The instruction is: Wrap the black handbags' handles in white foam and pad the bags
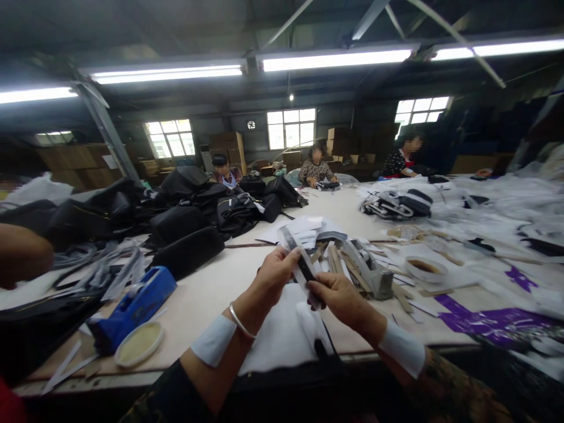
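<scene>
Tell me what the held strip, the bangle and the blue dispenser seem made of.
Strip: perhaps plastic film around something dark; its edges look pale and semi-clear, but blur leaves it open.
Bangle: likely polished metal, from its silvery shine.
Blue dispenser: probably hard plastic; its sides look smooth and rigid.

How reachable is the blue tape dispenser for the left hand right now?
Probably yes: nothing appears to stand between the left hand and the blue tape dispenser, though that hand is holding a strip with the right hand.
</scene>
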The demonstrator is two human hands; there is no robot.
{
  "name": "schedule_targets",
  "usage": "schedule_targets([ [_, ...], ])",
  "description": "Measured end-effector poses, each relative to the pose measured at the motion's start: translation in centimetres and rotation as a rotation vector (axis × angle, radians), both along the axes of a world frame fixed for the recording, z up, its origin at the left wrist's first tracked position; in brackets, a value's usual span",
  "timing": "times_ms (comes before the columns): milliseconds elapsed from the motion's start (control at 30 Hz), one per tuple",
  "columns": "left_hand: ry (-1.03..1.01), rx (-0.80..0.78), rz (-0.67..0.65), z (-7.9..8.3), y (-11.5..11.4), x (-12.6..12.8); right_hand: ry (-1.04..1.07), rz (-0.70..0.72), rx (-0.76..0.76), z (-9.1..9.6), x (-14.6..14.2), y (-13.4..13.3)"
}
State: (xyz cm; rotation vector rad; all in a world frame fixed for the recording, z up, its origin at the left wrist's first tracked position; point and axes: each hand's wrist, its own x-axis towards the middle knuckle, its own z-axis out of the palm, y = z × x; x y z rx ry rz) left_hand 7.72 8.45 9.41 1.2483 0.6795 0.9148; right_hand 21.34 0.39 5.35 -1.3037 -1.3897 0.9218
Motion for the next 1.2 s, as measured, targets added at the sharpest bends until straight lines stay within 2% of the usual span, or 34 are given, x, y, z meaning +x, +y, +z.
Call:
schedule_targets([
  [67,0.129,0.002,-0.068,-0.1,-0.4,-0.5,-0.063,0.021,0.011,0.1,0.7,0.1],
  [133,0.192,0.017,-0.044,-0.3,-0.5,-0.8,-0.126,0.005,0.064,0.1,1.3,0.0],
  [233,0.168,0.078,0.097,-0.5,-0.5,-0.8,-0.150,-0.204,0.229,0.2,1.9,-0.3],
  [267,0.152,0.112,0.143,-0.6,-0.6,-0.7,-0.108,-0.269,0.235,0.2,2.0,-0.5],
  [333,0.144,0.197,0.193,-0.8,-1.0,-0.5,0.086,-0.264,0.079,0.2,1.8,-0.8],
  [400,0.172,0.299,0.183,-1.1,-1.8,-0.3,0.367,-0.129,-0.165,0.1,1.4,-1.0],
  [467,0.217,0.380,0.139,-1.4,-3.0,-0.2,0.607,-0.039,-0.281,-0.2,0.9,-1.0],
  [567,0.260,0.411,0.057,-1.8,-4.4,-0.4,0.723,-0.062,-0.235,-0.4,0.5,-0.7],
  [700,0.253,0.362,-0.032,-2.3,-5.0,-1.2,0.655,-0.021,-0.248,-0.2,0.5,-0.4],
  [800,0.195,0.300,-0.051,-2.8,-4.8,-1.6,0.419,-0.060,-0.139,-0.1,0.6,-0.4],
  [967,0.183,0.226,0.020,-3.5,-4.6,-1.6,-0.485,-0.208,0.231,-0.9,1.3,-0.8],
  [1067,0.227,0.166,0.019,-3.8,-4.6,-1.3,-0.960,-0.190,0.409,-1.5,1.7,-1.3],
  [1133,0.250,0.076,0.007,-3.8,-4.6,-1.0,-1.139,-0.150,0.545,-1.7,1.9,-1.5],
  [1200,0.276,-0.035,-0.025,-3.8,-4.5,-1.0,-1.198,-0.113,0.707,-1.6,2.1,-1.6],
])
